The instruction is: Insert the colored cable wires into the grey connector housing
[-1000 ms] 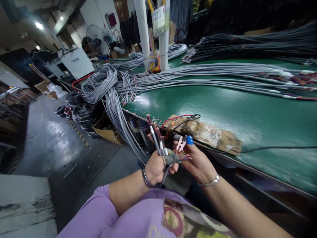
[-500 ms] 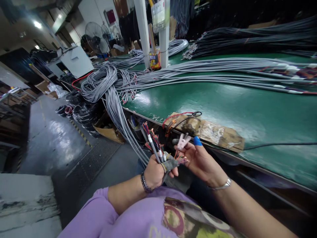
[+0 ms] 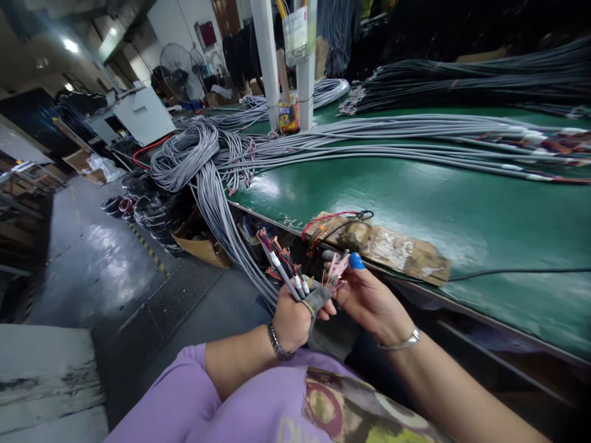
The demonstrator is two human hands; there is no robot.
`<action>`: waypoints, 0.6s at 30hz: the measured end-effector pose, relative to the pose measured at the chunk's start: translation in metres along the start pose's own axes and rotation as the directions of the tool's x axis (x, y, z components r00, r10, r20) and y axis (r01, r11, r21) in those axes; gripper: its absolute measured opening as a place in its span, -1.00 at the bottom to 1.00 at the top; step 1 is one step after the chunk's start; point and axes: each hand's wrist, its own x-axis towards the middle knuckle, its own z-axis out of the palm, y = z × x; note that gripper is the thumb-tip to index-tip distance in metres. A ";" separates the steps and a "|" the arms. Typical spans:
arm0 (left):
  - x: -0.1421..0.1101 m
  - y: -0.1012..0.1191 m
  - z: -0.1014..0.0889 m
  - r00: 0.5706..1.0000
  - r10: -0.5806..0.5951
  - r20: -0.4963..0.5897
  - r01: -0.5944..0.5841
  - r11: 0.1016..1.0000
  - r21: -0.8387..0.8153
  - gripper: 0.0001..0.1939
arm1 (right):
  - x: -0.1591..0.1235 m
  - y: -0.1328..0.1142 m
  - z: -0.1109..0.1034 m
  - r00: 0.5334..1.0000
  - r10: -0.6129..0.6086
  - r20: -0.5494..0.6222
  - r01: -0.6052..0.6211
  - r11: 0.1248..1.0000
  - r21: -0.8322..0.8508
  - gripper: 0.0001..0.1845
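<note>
Gripping gray cables [image 3: 289, 280] in clamped fingers [image 3: 318, 299] of the left hand [image 3: 293, 321]; pinching a pink clip [image 3: 340, 264] in the right hand [image 3: 376, 307], beside splayed wires [image 3: 329, 283], near the green counter [image 3: 498, 227]

- Held cables [image 3: 287, 280] are partly covered by the left hand [image 3: 294, 319].
- Contact between clip [image 3: 339, 265] and wires [image 3: 330, 282] cannot be determined.
- Black cables [image 3: 484, 86] are cut off by the right edge.
- Shirt print [image 3: 353, 409] is cropped below.

A round fan [image 3: 178, 75] (caged) stands left of two pale posts [image 3: 305, 89].
</note>
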 end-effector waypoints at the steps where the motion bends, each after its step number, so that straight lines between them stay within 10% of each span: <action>1: 0.001 0.000 0.001 1.000 -0.001 -0.006 0.001 1.000 0.003 -0.60 | 0.000 0.000 0.000 1.000 0.002 0.007 -0.002 1.000 0.004 -0.59; 18: 0.005 -0.009 0.002 0.999 -0.014 -0.034 0.015 1.000 0.025 -0.63 | 0.000 0.005 0.005 0.998 0.045 0.036 -0.049 0.994 0.102 -0.59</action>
